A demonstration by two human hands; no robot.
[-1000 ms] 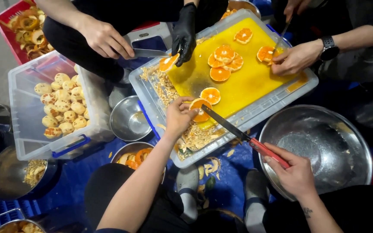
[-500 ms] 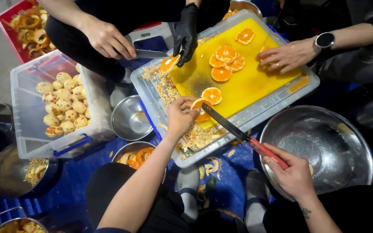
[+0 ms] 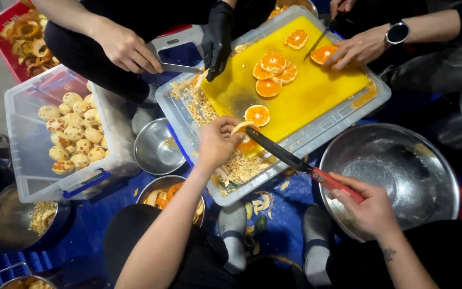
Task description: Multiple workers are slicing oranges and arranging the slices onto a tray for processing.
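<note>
Nearest me, the person's right hand [image 3: 367, 206] is wrapped tight around the red handle of a long dark-bladed knife [image 3: 295, 159], held just over the rim of a big steel bowl [image 3: 402, 171]. The blade reaches up to an orange piece [image 3: 243, 132] that the left hand [image 3: 216, 143] pinches with curled fingers at the near edge of the yellow cutting board [image 3: 306, 93]. The board sits inside a clear plastic tray [image 3: 199, 155] littered with peel scraps. Left of it stand a small steel bowl [image 3: 159, 147] and a clear rectangular tub with a blue clasp [image 3: 62, 134], holding peeled pale fruit. Farther across the board lie cut orange halves [image 3: 271, 72]. Beyond, other people's hands work: a black-gloved hand [image 3: 217, 37], a bare hand [image 3: 126, 51], and one wearing a wristwatch [image 3: 359, 48]. A red crate of peels [image 3: 20, 35] sits far left.
</note>
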